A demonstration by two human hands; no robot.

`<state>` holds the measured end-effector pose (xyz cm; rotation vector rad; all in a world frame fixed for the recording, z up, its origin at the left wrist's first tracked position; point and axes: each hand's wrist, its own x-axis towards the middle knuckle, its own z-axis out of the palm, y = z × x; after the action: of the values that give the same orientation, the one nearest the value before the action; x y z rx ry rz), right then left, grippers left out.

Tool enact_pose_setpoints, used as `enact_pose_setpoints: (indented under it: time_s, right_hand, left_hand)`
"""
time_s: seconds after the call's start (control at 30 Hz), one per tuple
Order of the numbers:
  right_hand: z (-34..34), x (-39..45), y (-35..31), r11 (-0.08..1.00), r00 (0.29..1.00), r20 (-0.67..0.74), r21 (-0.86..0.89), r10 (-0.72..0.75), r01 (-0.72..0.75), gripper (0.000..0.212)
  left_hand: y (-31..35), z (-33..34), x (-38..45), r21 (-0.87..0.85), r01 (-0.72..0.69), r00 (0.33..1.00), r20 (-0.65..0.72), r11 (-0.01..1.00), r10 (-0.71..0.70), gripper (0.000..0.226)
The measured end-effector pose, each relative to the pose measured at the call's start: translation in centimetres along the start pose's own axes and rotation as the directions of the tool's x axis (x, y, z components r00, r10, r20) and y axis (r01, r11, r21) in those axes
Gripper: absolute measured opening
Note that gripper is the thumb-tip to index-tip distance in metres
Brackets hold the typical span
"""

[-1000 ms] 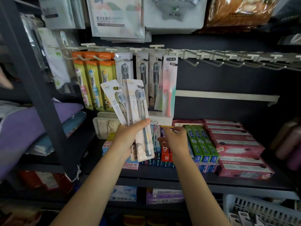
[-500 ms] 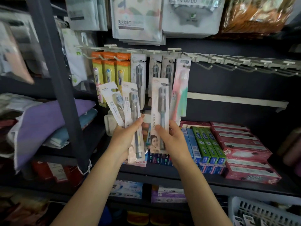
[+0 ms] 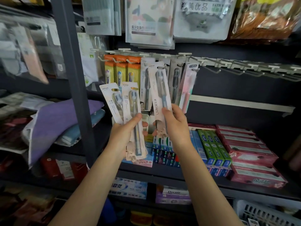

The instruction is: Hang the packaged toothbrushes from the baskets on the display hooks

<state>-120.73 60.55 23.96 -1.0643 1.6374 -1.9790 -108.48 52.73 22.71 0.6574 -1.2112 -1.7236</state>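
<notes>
My left hand [image 3: 124, 136] grips two packaged toothbrushes [image 3: 130, 111], fanned out in white cards, below the hook rail. My right hand [image 3: 175, 124] pinches a single packaged toothbrush [image 3: 158, 95] by its lower half and holds it up, tilted left. That pack's top reaches the row of display hooks [image 3: 211, 63], in front of the grey packs [image 3: 175, 82] hanging there. Orange packs [image 3: 122, 69] and a pink pack [image 3: 187, 88] also hang on the left hooks. The hooks to the right are bare.
A dark upright post [image 3: 73, 79] stands left of the hooks. Toothpaste boxes [image 3: 216, 149] and red boxes [image 3: 249, 154] fill the shelf below. Folded towels [image 3: 57, 123] lie at left. A white basket [image 3: 263, 214] sits at bottom right. Large bagged goods [image 3: 149, 20] hang above.
My right hand took one pack from the bunch near my left hand and has raised it to the hook row. The view has shifted closer and to the left.
</notes>
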Motion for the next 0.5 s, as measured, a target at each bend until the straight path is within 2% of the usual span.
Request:
enact_pose_setpoints:
  time_s: [0.07, 0.1, 0.27, 0.4, 0.5]
  right_hand:
    - [0.5, 0.3, -0.3, 1.0, 1.0, -0.011, -0.008, -0.002, 0.002, 0.034]
    - [0.6, 0.4, -0.5, 1.0, 1.0, -0.016, -0.006, -0.006, 0.006, 0.035]
    - [1.0, 0.6, -0.1, 0.999, 0.997, -0.05, -0.013, -0.052, 0.051, 0.02]
    - [0.8, 0.9, 1.0, 0.998, 0.99, -0.125, -0.034, -0.061, 0.057, 0.016]
    - [0.5, 1.6, 1.3, 0.999, 0.992, -0.117, -0.013, -0.035, 0.033, 0.018]
  left_hand:
    - [0.2, 0.0, -0.1, -0.004, -0.002, 1.0, 0.001, 1.0, 0.002, 0.02]
    - [0.2, -0.1, 0.0, -0.001, -0.003, 1.0, -0.001, 1.0, 0.003, 0.022]
    - [0.3, -0.1, 0.2, -0.005, 0.0, 1.0, -0.002, 1.0, 0.0, 0.026]
    - [0.2, -0.1, 0.5, 0.004, -0.01, 1.0, 0.005, 1.0, 0.01, 0.028]
    - [0.1, 0.1, 0.9, -0.004, -0.01, 1.0, 0.0, 1.0, 0.01, 0.026]
